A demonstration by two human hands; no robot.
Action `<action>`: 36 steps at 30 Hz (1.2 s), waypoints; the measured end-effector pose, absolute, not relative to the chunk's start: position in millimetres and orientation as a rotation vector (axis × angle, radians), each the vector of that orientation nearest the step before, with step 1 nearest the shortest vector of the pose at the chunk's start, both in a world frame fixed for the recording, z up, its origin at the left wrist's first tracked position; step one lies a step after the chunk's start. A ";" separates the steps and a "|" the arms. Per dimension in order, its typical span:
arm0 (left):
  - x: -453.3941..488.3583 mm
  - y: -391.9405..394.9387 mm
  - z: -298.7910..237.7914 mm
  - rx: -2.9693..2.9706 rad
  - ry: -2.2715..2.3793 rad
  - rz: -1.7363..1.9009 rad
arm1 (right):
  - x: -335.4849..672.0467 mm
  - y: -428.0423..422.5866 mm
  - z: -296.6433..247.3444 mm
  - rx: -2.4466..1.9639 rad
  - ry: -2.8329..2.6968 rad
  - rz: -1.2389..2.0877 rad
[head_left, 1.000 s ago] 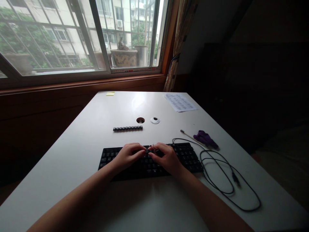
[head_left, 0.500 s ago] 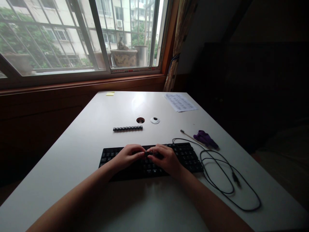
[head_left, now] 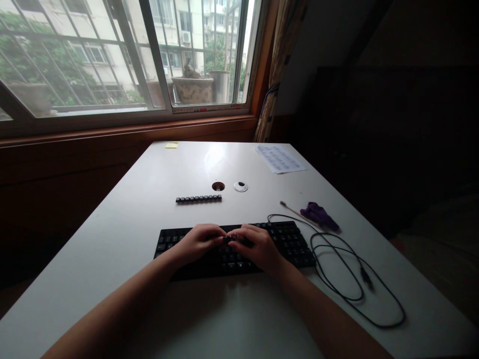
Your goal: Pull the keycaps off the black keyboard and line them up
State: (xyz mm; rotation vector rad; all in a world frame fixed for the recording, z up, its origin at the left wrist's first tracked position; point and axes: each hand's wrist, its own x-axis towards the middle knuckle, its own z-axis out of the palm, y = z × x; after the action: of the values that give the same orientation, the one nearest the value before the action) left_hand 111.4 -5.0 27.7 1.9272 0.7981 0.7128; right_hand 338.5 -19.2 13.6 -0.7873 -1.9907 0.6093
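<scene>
A black keyboard [head_left: 209, 267] lies on the white table before me. My left hand [head_left: 204, 239] reaches over its middle, thumb and fingers pinched together. My right hand [head_left: 254, 244] comes in from the other side with bent fingers, and the fingertips of both hands meet. Between them is a small dark piece, apparently a keycap [head_left: 226, 240], mostly covered by the fingers; whether it is still seated cannot be seen. Beyond the keyboard, several loose black keycaps [head_left: 198, 199] stand in a straight row.
Right of the keyboard are its coiled cable [head_left: 362, 294], a purple cloth [head_left: 320, 217] and a thin stick-like brush [head_left: 295, 212]. Farther back are a cable hole [head_left: 218, 186], its round cover [head_left: 240, 187], printed sheets [head_left: 280, 158] and a yellow note pad [head_left: 171, 145]. A window stands behind the table.
My fingertips have shifted very slightly over the same spot of the keyboard. Everything else stays in place.
</scene>
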 end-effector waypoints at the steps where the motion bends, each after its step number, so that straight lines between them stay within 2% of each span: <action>1: 111.4 -5.1 27.5 1.927 0.798 0.714 | 338.5 -19.2 13.5 -0.787 -1.990 0.609; 9: 112.6 -8.7 33.4 1.961 0.854 0.724 | 338.1 -20.4 16.2 -0.823 -1.972 0.602; 19: 122.2 -14.5 23.6 2.240 1.160 0.865 | 341.2 -15.8 19.1 -1.116 -1.742 0.528; 25: 124.2 -15.9 16.6 2.475 1.243 0.836 | 342.6 -13.5 19.4 -1.187 -1.641 0.551; 36: 125.6 -16.8 14.9 2.539 1.292 0.797 | 342.1 -12.1 17.8 -1.210 -1.604 0.559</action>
State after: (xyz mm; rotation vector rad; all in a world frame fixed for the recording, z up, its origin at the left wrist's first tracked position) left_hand 125.6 -16.8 14.9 2.5387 1.2921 0.7970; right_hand 342.1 -12.1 17.8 -1.2103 -1.6035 0.5589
